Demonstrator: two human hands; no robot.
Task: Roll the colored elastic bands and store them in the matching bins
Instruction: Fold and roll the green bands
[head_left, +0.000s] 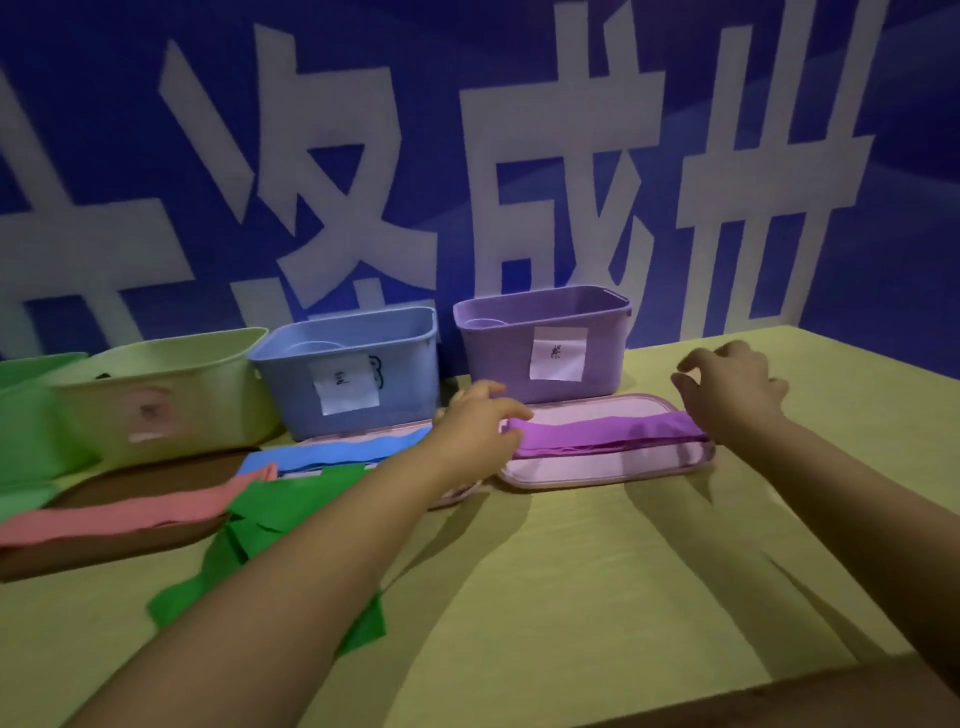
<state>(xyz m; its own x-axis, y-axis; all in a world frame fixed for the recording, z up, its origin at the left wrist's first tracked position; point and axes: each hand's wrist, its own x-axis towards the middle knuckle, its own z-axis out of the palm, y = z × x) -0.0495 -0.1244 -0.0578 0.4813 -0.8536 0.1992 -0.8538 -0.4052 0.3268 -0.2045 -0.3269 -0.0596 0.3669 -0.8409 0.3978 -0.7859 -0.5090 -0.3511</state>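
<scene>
Two hands reach for the folded purple elastic band (597, 434), which lies along a pale pink plastic lid (613, 467) on the yellow-green counter (571, 597), just in front of the labelled purple plastic bin (545, 338). The left hand (475, 421) touches the band's left end with loosely spread fingers; whether it already pinches the fabric I cannot tell. The right hand (727, 389) hovers at the band's right end, its grip curled with nothing visibly held. To roll well, I judge one end should be pinched flat and turned tightly while the other hand keeps the layers aligned. A blue band (337, 452), a green band (270, 525) and a pink band (130, 514) lie to the left, before the blue bin (353, 364) and the yellow-green bin (156, 389).
</scene>
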